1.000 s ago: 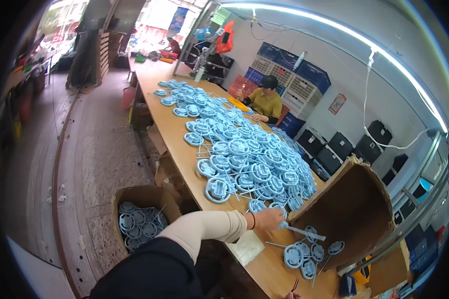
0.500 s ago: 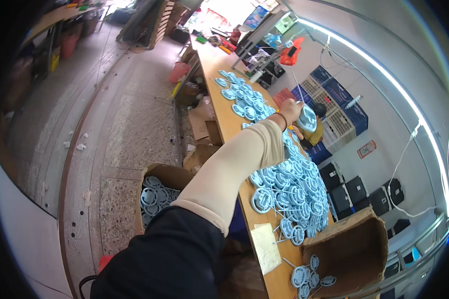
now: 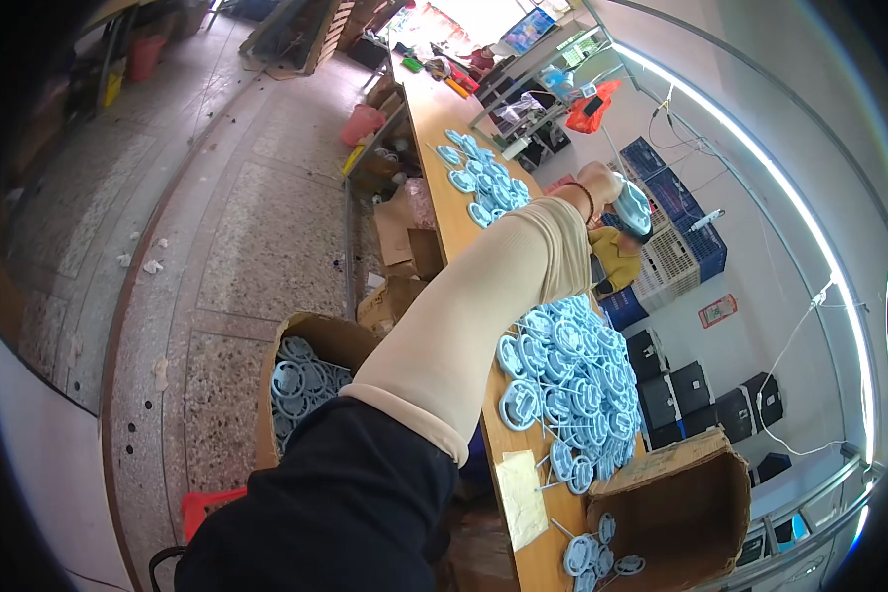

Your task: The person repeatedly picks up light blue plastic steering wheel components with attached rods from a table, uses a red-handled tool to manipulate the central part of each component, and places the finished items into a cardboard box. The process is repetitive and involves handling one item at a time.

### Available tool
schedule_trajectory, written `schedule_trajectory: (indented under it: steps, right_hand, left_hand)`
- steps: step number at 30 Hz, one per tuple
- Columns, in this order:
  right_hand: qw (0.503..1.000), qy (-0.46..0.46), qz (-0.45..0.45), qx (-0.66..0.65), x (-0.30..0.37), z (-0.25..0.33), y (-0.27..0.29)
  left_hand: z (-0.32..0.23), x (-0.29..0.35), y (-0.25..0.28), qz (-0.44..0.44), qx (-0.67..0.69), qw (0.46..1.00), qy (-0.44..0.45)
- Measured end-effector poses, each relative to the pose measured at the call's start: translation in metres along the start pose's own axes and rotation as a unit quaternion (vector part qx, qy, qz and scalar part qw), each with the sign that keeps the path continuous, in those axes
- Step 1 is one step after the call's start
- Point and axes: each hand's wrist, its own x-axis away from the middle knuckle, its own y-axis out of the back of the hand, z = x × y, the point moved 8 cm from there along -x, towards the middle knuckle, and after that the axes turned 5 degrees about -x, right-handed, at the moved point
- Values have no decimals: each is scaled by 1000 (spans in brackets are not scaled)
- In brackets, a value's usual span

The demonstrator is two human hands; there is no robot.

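My left hand (image 3: 599,182), at the end of a cream sleeve cover over a black sleeve, reaches out above the far half of the wooden table. Its fingers are closed round a light blue round plastic piece with a thin stem (image 3: 633,205). The stem rises from the fist and the round part hangs on the right side; I cannot tell whether it is one piece or several stacked. Below the arm lies a big heap of similar pieces (image 3: 577,380), and a smaller group (image 3: 488,183) lies farther along. My right hand is out of view.
An open cardboard box (image 3: 681,503) lies on its side at the near right, pieces by its mouth. Another box (image 3: 311,331) left of the table holds grey-blue pieces. A yellowish sheet (image 3: 521,498) lies at the table edge. A person in yellow (image 3: 617,264) is across the table.
My left hand has risen slightly and shifted right in the picture, still gripping the piece. The view has turned a little, and the person in yellow shows more fully.
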Motion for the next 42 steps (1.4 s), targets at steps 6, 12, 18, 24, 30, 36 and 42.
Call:
schedule_trajectory:
  steps: [6, 12, 18, 24, 30, 36, 42]
  right_hand:
    - [989, 99, -7, 112, -8, -48, 7]
    - [999, -10, -39, -35, -13, -53, -2]
    - [988, 144, -62, -10, -14, -52, -7]
    - [984, 34, -64, -161, -14, -82, -11]
    - [977, -15, -61, -203, -12, -53, -14]
    - [959, -83, -19, -271, 5, -16, -2]
    - [976, -2, 37, -214, -9, 98, 4]
  left_hand:
    - [38, -12, -35, -4, -189, 981, 47]
    - [57, -28, -62, 47, 92, 990, 100]
    - [49, -33, -85, 24, 115, 988, 104]
    - [60, -56, -110, 73, 54, 996, 17]
    - [77, -1, -121, 192, -119, 974, -30]
    - [205, 223, -204, 410, -132, 881, 194]
    - [250, 412, -210, 466, -39, 795, 386]
